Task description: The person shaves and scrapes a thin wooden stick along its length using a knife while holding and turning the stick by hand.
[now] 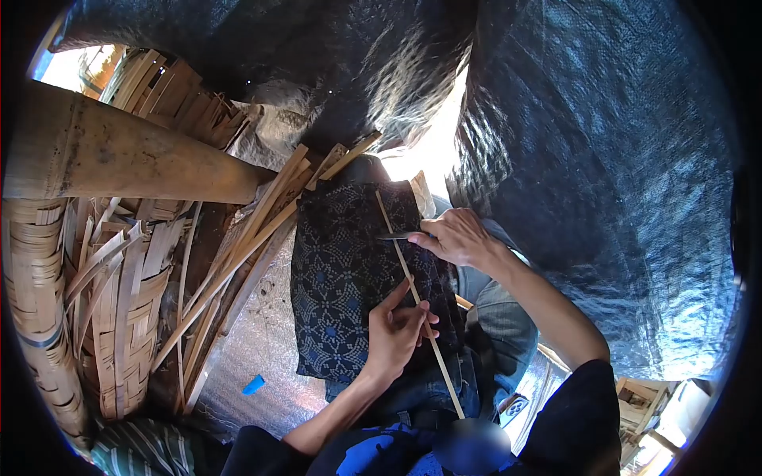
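A thin pale bamboo strip (443, 370) runs lengthwise over a dark patterned cloth (333, 278) spread across my lap. My left hand (394, 335) is closed on the strip at about its middle, index finger stretched along it. Farther up, my right hand (460, 238) grips a small knife (395, 236). Its blade lies crosswise over the strip, close to or touching it. The knife's handle is mostly hidden inside my fingers.
At the left lean several long split bamboo pieces (238, 262), beside woven bamboo baskets (127, 317) and a thick bamboo pole (159, 151). Dark plastic sheeting (595, 182) hangs ahead and to the right. A blue scrap (253, 385) lies on the ground sheet (274, 349).
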The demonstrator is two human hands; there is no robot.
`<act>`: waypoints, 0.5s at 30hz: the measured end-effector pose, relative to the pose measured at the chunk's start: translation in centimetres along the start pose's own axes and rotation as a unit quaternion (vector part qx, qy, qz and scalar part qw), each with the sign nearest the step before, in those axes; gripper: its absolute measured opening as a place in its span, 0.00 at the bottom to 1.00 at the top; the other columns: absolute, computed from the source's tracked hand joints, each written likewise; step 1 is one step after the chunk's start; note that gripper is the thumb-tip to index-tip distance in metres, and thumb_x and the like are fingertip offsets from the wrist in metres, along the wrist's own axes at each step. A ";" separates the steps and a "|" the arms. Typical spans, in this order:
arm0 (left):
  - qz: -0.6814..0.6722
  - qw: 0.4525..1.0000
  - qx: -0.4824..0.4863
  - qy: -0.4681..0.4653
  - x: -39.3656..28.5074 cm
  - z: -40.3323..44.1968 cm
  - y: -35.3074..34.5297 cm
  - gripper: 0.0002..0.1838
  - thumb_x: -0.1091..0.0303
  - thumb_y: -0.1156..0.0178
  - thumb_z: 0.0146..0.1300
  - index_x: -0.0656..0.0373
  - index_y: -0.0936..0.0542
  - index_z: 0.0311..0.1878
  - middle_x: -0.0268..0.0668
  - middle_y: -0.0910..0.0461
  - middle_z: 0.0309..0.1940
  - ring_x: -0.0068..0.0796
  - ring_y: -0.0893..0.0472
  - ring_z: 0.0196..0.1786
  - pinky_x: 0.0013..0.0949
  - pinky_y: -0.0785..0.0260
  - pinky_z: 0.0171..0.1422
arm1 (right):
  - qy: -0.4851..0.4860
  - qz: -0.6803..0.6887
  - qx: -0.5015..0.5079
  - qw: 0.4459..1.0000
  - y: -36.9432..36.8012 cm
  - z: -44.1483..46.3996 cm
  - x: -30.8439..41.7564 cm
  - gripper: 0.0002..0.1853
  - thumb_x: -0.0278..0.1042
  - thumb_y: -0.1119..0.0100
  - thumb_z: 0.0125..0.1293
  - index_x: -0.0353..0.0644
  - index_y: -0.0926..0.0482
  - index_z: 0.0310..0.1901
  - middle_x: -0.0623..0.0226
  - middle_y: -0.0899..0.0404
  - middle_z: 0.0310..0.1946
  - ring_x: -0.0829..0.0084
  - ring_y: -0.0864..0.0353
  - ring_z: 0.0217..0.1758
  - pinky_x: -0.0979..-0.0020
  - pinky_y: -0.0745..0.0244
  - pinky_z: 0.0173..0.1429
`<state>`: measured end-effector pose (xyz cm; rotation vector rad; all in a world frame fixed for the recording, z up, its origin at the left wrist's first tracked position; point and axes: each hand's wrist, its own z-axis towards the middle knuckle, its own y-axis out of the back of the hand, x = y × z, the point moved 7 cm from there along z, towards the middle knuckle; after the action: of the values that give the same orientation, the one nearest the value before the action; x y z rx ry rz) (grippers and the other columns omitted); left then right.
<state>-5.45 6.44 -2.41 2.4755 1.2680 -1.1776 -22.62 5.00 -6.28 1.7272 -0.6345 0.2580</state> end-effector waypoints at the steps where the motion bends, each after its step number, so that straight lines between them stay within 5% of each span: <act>1: 0.004 1.000 0.001 0.004 0.0 0.0 0.0 0.31 0.70 0.43 0.65 0.67 0.43 0.67 0.40 0.18 0.26 0.24 0.19 0.24 0.19 0.33 0.23 | -0.003 0.003 -0.006 1.000 -0.1 0.2 -0.2 0.34 0.64 0.59 0.66 0.39 0.22 0.21 0.53 0.28 0.11 0.53 0.22 0.21 0.56 0.27 0.31; 12: -0.004 1.000 0.015 -0.013 -0.1 -0.8 -0.8 0.29 0.69 0.43 0.65 0.68 0.40 0.66 0.39 0.18 0.27 0.23 0.19 0.24 0.19 0.36 0.23 | -0.070 0.038 -0.088 0.993 0.6 5.1 -2.5 0.29 0.60 0.61 0.69 0.42 0.20 0.30 0.54 0.26 0.16 0.53 0.24 0.21 0.58 0.30 0.31; 15: -0.026 1.000 -0.008 0.003 -0.4 -0.2 -0.3 0.23 0.67 0.44 0.66 0.69 0.33 0.61 0.38 0.19 0.28 0.23 0.20 0.25 0.19 0.37 0.25 | -0.119 0.221 -0.200 0.947 1.8 3.3 -3.1 0.24 0.52 0.54 0.69 0.39 0.21 0.29 0.62 0.25 0.17 0.66 0.23 0.22 0.64 0.31 0.31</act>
<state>-5.71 6.49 -1.97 2.4508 1.3441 -1.1689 -26.70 2.45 -7.12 1.2194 -1.1708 0.2140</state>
